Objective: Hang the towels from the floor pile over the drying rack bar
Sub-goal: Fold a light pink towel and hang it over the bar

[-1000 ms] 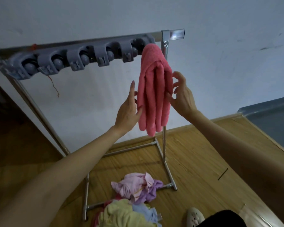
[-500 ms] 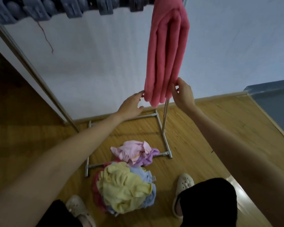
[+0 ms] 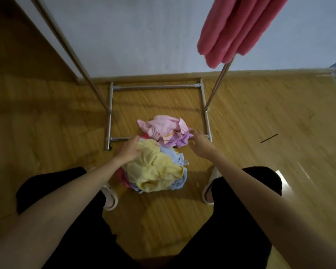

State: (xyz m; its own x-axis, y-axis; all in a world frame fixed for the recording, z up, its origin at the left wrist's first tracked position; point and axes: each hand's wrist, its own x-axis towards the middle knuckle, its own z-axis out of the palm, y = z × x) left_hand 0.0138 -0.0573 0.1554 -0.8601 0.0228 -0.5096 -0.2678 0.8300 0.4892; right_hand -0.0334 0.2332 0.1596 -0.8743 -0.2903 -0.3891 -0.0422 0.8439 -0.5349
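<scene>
Yellow towel (image 3: 153,167) under left hand (image 3: 127,150); right hand (image 3: 201,144) loose.

Dim, soft-focus picture; glare streak on floor (image 3: 291,183), edges bowed.

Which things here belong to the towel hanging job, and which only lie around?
Belong to the job:
- pink towel, hanging
- floor pile: yellow towel, light pink towel, purple towel, blue towel
- rack frame
- left hand, right hand

Just lying about:
- thin dark stick on the floor
</scene>
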